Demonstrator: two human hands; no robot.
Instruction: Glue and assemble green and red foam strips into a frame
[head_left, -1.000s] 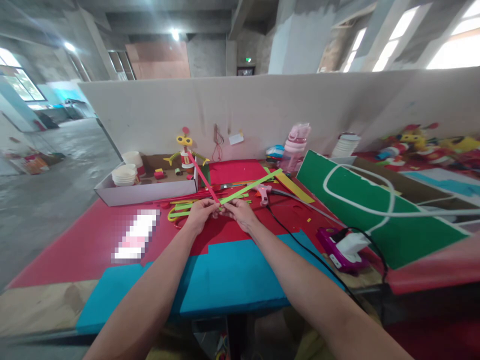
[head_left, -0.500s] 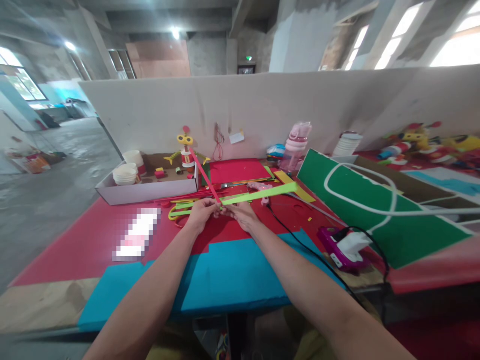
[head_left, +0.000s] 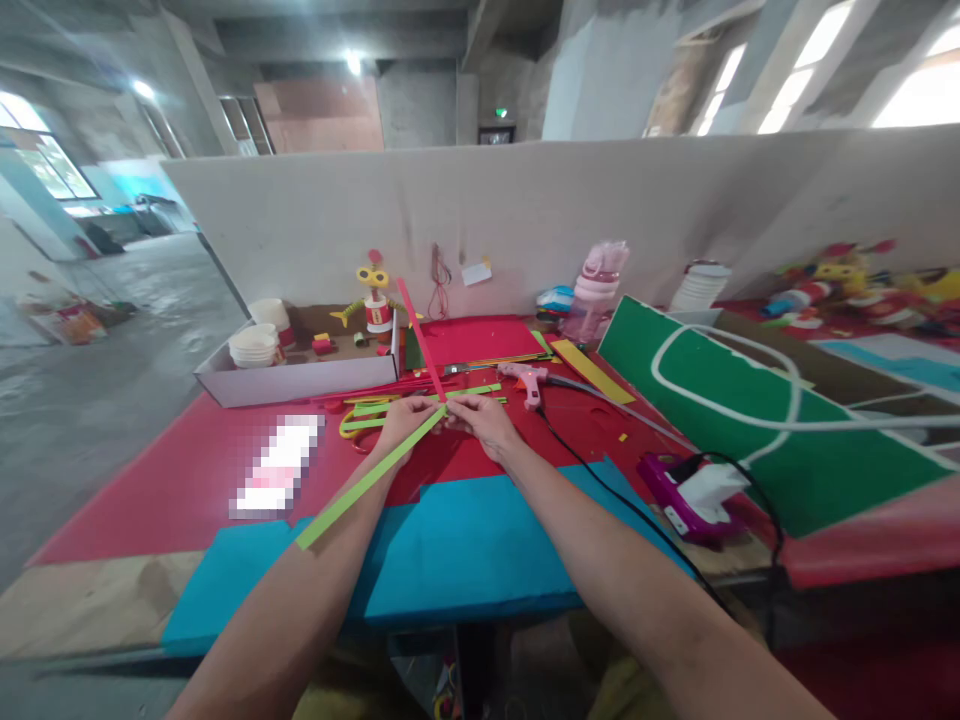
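Your left hand (head_left: 405, 428) and right hand (head_left: 484, 425), nearly closed in the head view, pinch the red strip (head_left: 421, 340) and green strip (head_left: 371, 478) where they meet above the red tabletop (head_left: 457, 465). A slack grip, or the green strip snagging your left forearm (head_left: 300, 600), might loosen them.

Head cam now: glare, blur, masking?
Head view, upper right: windows blown out. Head view, far right: toys smeared. Head view, left: patch on the table pixelated. Head view, centre: left hand, right hand fairly clear.
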